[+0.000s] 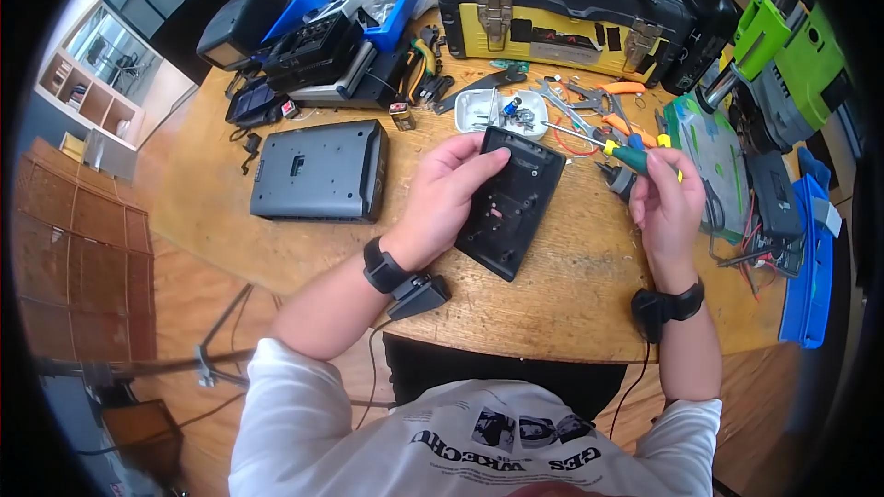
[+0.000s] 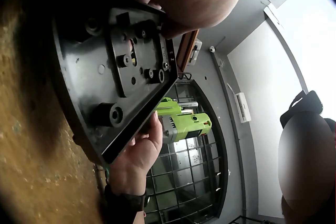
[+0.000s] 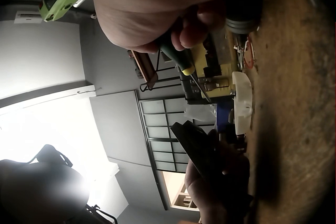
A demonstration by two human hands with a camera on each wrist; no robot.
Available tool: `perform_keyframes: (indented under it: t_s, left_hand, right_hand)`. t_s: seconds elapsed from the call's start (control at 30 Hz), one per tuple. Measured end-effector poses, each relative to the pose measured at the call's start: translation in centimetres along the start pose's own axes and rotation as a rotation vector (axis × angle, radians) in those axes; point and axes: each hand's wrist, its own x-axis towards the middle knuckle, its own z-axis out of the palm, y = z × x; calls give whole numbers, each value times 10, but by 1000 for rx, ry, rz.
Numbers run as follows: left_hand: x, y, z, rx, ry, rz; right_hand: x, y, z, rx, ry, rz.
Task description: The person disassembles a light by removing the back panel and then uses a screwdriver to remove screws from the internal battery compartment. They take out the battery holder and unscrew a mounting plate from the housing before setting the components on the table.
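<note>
A black plastic cover (image 1: 511, 207) with screw posts on its inner face is tilted above the table, and my left hand (image 1: 442, 193) grips its left side, thumb on the upper edge. My right hand (image 1: 670, 207) holds a screwdriver by its green and yellow handle (image 1: 630, 158); the shaft points left toward the cover's top without touching it. In the left wrist view the cover (image 2: 110, 77) shows its round posts. The right wrist view shows the screwdriver's handle (image 3: 176, 50) under the curled fingers of my right hand (image 3: 157, 14).
A black device casing (image 1: 318, 171) lies at the left. White trays (image 1: 473, 110) with small parts stand behind the cover, near pliers and wires. Behind are a yellow and black toolbox (image 1: 571, 23) and a blue bin (image 1: 405, 14); a green tool (image 1: 801, 74) stands at the right.
</note>
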Motion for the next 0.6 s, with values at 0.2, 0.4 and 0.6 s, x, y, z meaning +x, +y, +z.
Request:
perform_keyframes:
  t_s: [0.2, 0.4, 0.6]
  left_hand:
    - [1, -3, -5, -37, 27, -4]
    - [-3, 5, 4, -33, 4, 10]
    - [-3, 8, 3, 127, -22, -33]
  right_hand:
    - [1, -1, -1, 31, -15, -15]
    - [0, -2, -1, 46, -39, -47]
    - [0, 1, -3, 32, -62, -59]
